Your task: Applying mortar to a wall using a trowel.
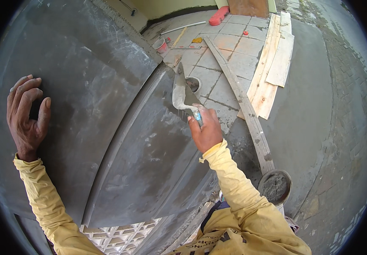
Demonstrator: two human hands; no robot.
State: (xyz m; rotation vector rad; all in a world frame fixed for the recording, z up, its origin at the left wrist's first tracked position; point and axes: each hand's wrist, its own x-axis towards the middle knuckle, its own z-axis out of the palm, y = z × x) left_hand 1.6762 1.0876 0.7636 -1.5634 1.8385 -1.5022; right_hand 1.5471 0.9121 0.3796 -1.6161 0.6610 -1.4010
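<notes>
My right hand (207, 131) is closed around the handle of a pointing trowel (181, 91). Grey mortar smears its blade, which points up and away from me over the edge of the grey plastered surface. My left hand (28, 114) is raised at the left, fingers parted and slightly curled, holding nothing. It lies against or just off a large dark grey plastered panel (85, 80); contact cannot be told. A groove separates that panel from a second plastered face (149, 157) below my right hand. Partly behind the trowel blade sits a small round container (199, 87).
At my right stands a bucket (288, 196) of grey mortar, touching a long timber (245, 104). Pale planks (262, 93) lie beyond it on tiles (245, 46). Farther off are a red bucket (160, 45), a white pipe (183, 28) and a red object (219, 15). Lattice blocks (121, 238) show below.
</notes>
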